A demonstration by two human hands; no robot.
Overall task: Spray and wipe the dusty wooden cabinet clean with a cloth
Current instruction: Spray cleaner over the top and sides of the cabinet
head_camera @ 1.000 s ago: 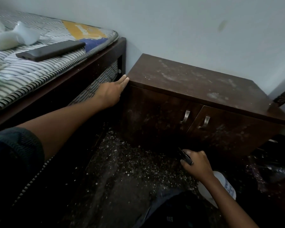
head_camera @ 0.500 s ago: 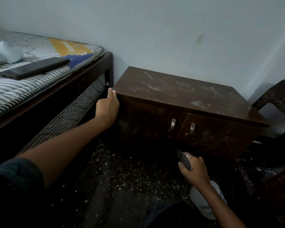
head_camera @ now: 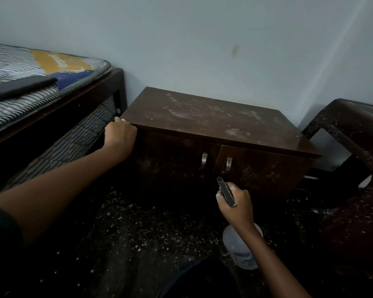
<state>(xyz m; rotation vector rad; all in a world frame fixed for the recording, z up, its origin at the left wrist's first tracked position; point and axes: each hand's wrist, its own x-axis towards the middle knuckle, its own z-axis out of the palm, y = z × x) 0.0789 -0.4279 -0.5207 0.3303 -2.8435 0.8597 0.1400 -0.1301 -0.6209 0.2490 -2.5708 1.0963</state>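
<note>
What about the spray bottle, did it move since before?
Yes. The spray bottle in the right hand has come up toward the cabinet; its nozzle is now just below the two door handles.

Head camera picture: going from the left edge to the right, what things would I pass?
Phone on the mattress → left hand → cabinet, whose corner that hand grips → dark chair. The right hand, holding the spray bottle, overlaps the cabinet, so it has no clear place.
</note>
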